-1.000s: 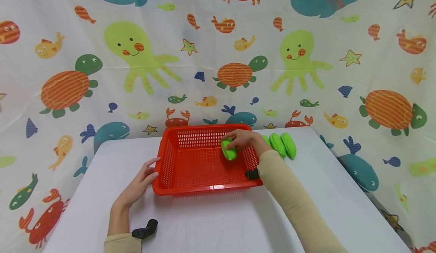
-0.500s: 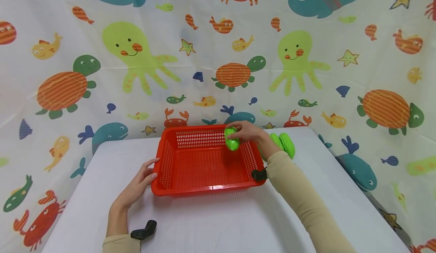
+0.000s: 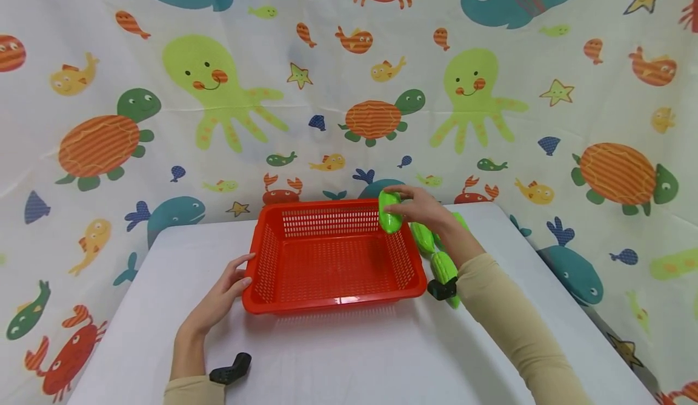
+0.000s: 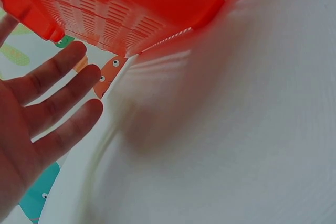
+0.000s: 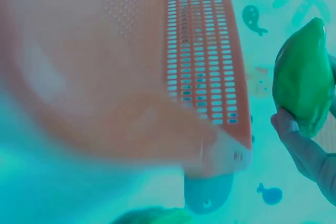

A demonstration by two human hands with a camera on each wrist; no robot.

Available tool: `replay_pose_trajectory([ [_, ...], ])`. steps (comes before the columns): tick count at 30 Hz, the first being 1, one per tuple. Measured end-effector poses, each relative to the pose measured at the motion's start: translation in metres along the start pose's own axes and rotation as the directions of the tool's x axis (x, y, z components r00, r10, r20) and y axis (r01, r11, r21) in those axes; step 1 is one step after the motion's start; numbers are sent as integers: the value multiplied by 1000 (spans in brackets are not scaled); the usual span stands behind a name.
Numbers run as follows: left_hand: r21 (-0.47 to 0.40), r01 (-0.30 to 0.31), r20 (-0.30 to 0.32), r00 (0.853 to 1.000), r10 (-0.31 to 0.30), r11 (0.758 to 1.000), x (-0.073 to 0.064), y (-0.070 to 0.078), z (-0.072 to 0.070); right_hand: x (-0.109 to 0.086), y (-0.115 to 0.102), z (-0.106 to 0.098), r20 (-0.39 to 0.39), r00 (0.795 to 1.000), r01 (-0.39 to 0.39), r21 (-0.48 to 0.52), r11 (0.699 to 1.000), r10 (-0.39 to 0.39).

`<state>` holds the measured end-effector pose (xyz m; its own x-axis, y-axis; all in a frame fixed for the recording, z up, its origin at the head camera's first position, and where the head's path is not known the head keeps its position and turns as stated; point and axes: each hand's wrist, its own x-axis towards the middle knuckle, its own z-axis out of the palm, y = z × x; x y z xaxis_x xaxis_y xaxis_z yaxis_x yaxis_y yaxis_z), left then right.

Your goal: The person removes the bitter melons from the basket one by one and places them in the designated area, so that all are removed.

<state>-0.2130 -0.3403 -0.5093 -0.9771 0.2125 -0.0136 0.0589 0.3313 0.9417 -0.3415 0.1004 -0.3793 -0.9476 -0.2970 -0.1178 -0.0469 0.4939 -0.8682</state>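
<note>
Between the fingertips and thumb of my right hand (image 3: 422, 208) is a shiny green, long fruit with a pointed end (image 3: 389, 211). The hand holds it upright over the back right corner of the red perforated basket (image 3: 334, 301). In the right wrist view the thumb presses the lower side of the green fruit (image 5: 302, 80); the other fingers are mostly hidden. My left hand (image 3: 220, 293) touches the basket's left rim. In the left wrist view, several straight, spread fingers of that left hand (image 4: 58, 98) stand beside the basket wall (image 4: 105, 11).
More green ridged fruits (image 3: 444, 265) lie on the white table (image 3: 338, 362) to the right of the basket, partly hidden by the right arm. A white curtain (image 3: 322, 144) printed with sea animals hangs close behind the table. Black wrist devices (image 3: 231, 368) sit at both cuffs.
My right hand has lifted the green fruit from inside the basket and carried it up and right to the back right corner. The left hand has stayed at the rim.
</note>
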Motion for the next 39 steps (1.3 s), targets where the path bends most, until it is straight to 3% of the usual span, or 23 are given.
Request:
replay_pose_trajectory([
  [13,1,4,-3,1000,-4,1000,0,0,0,-41,37,-33,-102,994,-47,19,999,49],
  [23,11,12,-5,1000,-12,1000,1,1,0,-70,70,-48,-87,996,-39,-19,999,37],
  [34,21,10,-2,1000,-10,1000,2,1,0,-97,106,-69,66,997,-32,-53,998,36],
  [39,28,8,-3,1000,-8,1000,3,1,-3,-107,117,-75,127,992,13,-60,998,-5],
])
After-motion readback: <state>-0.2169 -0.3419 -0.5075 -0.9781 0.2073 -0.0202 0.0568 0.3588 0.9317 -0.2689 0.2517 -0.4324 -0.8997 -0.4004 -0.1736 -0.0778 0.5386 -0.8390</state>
